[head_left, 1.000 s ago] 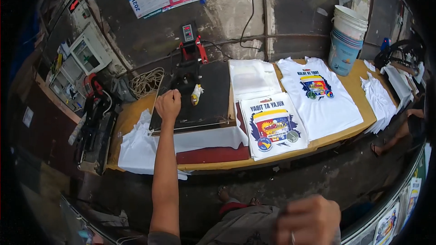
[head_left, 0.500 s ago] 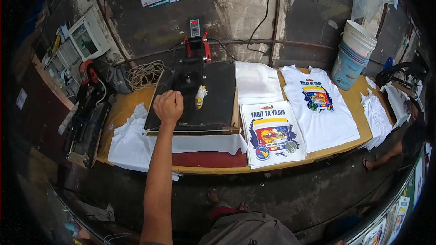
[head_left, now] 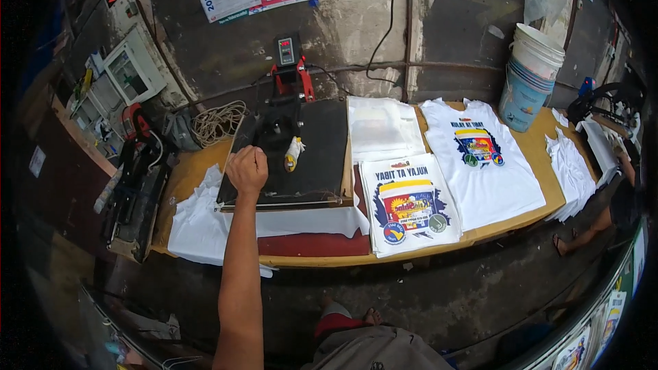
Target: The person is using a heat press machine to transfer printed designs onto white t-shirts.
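Observation:
My left hand [head_left: 247, 170] is closed in a fist over the left part of a black heat press [head_left: 319, 157]. Whatever the fingers may grip is hidden beneath the fist. Just to its right, a handle wrapped in white and yellow [head_left: 295, 153] sticks out above the press's flat top. A red-and-black arm with a small lit display [head_left: 285, 50] rises at the back of the press. White cloth [head_left: 312, 220] hangs out below the press's front edge. My right hand is not in view.
Right of the press lie a stack of printed sheets [head_left: 411, 195], a white sheet [head_left: 385, 130] and a printed white shirt [head_left: 490, 192]. Stacked buckets [head_left: 528, 82] stand behind. A second press [head_left: 133, 185] and coiled rope [head_left: 219, 123] are at left. Another person's leg [head_left: 586, 231] shows at far right.
The view has shifted slightly, so the press and table sit a little differently in it. My left fist stays over the same part of the press.

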A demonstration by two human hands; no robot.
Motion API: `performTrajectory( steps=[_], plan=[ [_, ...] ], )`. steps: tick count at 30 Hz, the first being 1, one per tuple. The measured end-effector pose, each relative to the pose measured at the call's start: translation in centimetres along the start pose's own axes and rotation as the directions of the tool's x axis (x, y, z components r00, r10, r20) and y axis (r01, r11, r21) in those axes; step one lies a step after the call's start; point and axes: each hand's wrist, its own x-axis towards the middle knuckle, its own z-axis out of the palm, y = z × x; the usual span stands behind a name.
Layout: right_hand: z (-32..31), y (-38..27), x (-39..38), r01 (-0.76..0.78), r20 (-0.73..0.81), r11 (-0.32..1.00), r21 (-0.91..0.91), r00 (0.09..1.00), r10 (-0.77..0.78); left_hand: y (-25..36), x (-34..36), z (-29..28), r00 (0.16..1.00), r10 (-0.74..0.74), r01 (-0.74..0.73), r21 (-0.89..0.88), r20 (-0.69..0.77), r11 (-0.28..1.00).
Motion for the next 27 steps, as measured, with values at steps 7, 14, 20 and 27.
performTrajectory(
  steps=[7,14,20,27],
  plan=[
    [1.4,0.2,-1.1,-0.024,-0.003,0.996,0.082,1.0,0.024,0.2,-0.1,0.0,0.999,-0.052,0.051,0.051,0.015,0.997],
    [1.5,-2.2,0.5,-0.066,0.015,0.991,0.119,0.998,0.065,0.3,0.1,0.0,0.996,-0.092,0.091,0.051,0.02,0.995],
    [1.3,-3.6,1.8,-0.081,0.016,0.988,0.135,0.997,0.079,0.2,0.0,-0.1,0.997,-0.077,0.077,0.026,0.001,0.997],
    [1.0,-5.5,1.6,-0.132,0.055,0.981,0.145,0.991,0.125,0.3,0.1,-0.2,0.998,-0.069,0.069,0.043,-0.004,0.997]
  ],
)
